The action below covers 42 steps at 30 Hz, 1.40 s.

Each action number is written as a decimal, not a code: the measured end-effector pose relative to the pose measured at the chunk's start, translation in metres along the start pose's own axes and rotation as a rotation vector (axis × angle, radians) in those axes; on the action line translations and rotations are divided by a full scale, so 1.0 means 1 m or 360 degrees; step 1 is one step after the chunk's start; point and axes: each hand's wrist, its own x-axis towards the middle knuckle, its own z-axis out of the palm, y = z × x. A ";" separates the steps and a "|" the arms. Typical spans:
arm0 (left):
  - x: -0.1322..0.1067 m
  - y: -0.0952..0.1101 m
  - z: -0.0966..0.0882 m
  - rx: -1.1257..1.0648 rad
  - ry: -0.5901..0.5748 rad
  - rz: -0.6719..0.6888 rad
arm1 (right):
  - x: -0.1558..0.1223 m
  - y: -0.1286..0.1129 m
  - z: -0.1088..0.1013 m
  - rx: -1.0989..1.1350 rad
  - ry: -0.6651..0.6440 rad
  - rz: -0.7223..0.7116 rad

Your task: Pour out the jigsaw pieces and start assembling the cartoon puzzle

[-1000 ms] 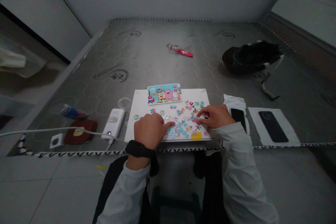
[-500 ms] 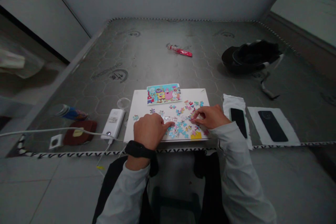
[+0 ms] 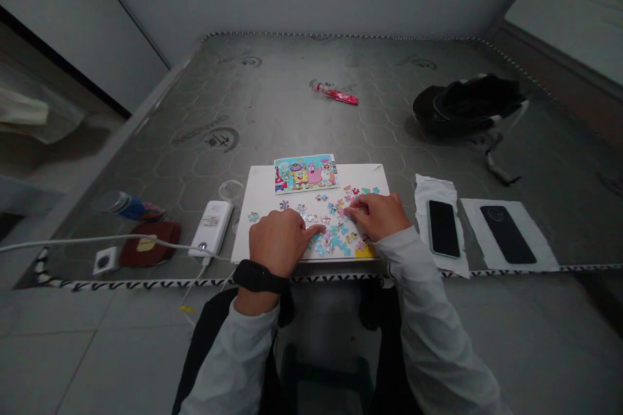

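Observation:
Small, many-coloured jigsaw pieces [image 3: 346, 248] lie loose on a white board [image 3: 253, 183], thickest at its right and front. My left hand [image 3: 276, 241], with a black band at the wrist, rests on the board's front left. Its thumb points right and touches the pieces; the other fingers are bent under and hidden. At the right of the pile my right hand [image 3: 380, 215] pinches a pinkish jigsaw piece [image 3: 346, 211], partly covered by the fingertips. A cartoon picture card [image 3: 305, 174] lies along the board's back edge.
Left of the board are a white power bank [image 3: 211, 228] with a cable, a brown case [image 3: 150, 245] and a bottle [image 3: 136, 207]. To the right, two phones lie on white tissues [image 3: 467, 207]. Farther back are a black cap-like item [image 3: 462, 107] and a red packet [image 3: 335, 93].
My right hand has shifted left and slightly back over the pile, uncovering more of the nearer phone. My left hand has stayed nearly still.

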 end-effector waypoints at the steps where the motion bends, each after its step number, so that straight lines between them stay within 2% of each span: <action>1: 0.000 0.000 0.000 0.0001 -0.0004 0.0000 | 0.000 0.001 -0.001 -0.0007 0.0014 0.0001; 7: -0.001 0.001 -0.001 0.0001 0.0002 -0.0007 | -0.001 0.000 -0.002 0.0001 0.0029 -0.0032; 15: 0.000 0.002 0.001 -0.0001 -0.0001 -0.0006 | 0.001 -0.004 0.007 0.0001 0.0012 -0.0130; 23: 0.000 0.000 0.002 -0.0003 0.0012 -0.0016 | 0.002 -0.004 0.007 -0.0057 -0.0012 -0.0087; 31: 0.001 0.001 0.002 -0.0007 -0.0001 -0.0019 | 0.002 -0.005 0.005 0.0096 -0.0106 0.0030; 37: 0.001 0.001 0.003 -0.0012 0.0013 -0.0005 | 0.002 -0.006 0.002 0.0205 0.0026 0.0240; 42: 0.001 0.000 0.003 -0.0005 0.0008 0.0000 | 0.002 -0.004 0.006 0.0019 0.0173 0.0280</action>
